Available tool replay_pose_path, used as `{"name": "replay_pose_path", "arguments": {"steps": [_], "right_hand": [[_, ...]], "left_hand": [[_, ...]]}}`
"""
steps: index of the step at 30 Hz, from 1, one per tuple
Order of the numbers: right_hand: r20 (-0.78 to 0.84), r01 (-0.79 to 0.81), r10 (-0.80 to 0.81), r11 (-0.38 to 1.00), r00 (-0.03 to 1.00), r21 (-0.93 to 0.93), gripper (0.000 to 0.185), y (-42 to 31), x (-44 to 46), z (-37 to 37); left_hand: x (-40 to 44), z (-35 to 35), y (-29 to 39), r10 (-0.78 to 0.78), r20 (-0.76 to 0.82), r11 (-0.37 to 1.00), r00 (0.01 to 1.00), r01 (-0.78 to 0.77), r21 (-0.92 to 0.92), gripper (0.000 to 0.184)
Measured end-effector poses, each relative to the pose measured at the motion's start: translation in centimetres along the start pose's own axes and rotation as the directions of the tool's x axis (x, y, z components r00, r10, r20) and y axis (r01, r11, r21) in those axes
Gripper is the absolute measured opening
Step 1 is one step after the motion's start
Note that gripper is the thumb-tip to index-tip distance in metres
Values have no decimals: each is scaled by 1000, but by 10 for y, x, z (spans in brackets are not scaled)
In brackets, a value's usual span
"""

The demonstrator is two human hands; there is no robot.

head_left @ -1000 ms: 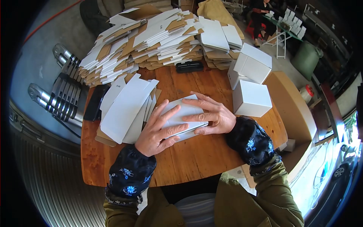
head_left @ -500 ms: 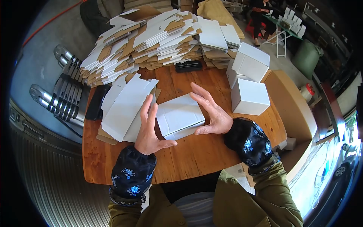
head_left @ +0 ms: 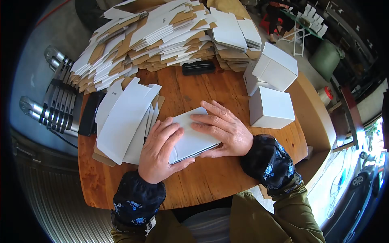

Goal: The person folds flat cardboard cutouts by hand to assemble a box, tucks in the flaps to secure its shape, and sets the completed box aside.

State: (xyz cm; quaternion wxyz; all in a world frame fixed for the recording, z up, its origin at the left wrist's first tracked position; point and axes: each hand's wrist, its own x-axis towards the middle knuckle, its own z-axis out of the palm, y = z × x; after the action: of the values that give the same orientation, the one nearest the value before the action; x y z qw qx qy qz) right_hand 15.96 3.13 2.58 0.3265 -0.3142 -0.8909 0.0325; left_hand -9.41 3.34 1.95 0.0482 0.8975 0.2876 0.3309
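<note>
A small white cardboard box (head_left: 190, 141) lies on the wooden table (head_left: 219, 87) in front of me, its lid down with a dark gap along the front edge. My left hand (head_left: 160, 152) grips its left side, fingers over the top and thumb at the front edge. From the right, my right hand (head_left: 227, 131) rests its fingers across the lid, with the thumb along the front edge. Close beside my left hand lie several flat white cartons (head_left: 125, 121). The box's underside and back are hidden.
A large pile of flat cartons (head_left: 154, 36) covers the table's far side, near a black case (head_left: 198, 68). Folded white boxes (head_left: 272, 107) stand at the right. A big open cardboard box (head_left: 312, 117) is beyond that edge. A folded metal ladder (head_left: 58, 95) leans at left.
Both hands have come down from beside the box and now press on it. Its lid is covered by my fingers. The camera view has shifted slightly.
</note>
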Motion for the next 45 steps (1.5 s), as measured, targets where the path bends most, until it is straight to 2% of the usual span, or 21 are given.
{"name": "replay_pose_path", "arguments": {"steps": [13,19,25,34,37,45], "right_hand": [[-16,-25,24,1000,1000,-2,67,1,-5,9],[-4,-15,15,1000,1000,3,65,2,-6,11],[-29,1,-1,1000,1000,5,69,0,-4,8],[-28,-5,6,1000,1000,29,58,-2,-3,8],[-12,-37,38,998,999,54,59,-1,-4,8],[-58,-81,87,993,995,90,71,2,-9,13]], "left_hand": [[-3,1,0,-9,0,1000,1000,9,25,63],[-3,4,0,-47,-17,994,999,45,-103,61],[1,7,0,-44,-52,992,998,37,-124,54],[1,7,1,-44,-63,992,997,36,-119,55],[-2,10,-3,-50,-51,987,997,41,-153,52],[-7,13,-9,-55,-105,983,993,35,-179,59]]}}
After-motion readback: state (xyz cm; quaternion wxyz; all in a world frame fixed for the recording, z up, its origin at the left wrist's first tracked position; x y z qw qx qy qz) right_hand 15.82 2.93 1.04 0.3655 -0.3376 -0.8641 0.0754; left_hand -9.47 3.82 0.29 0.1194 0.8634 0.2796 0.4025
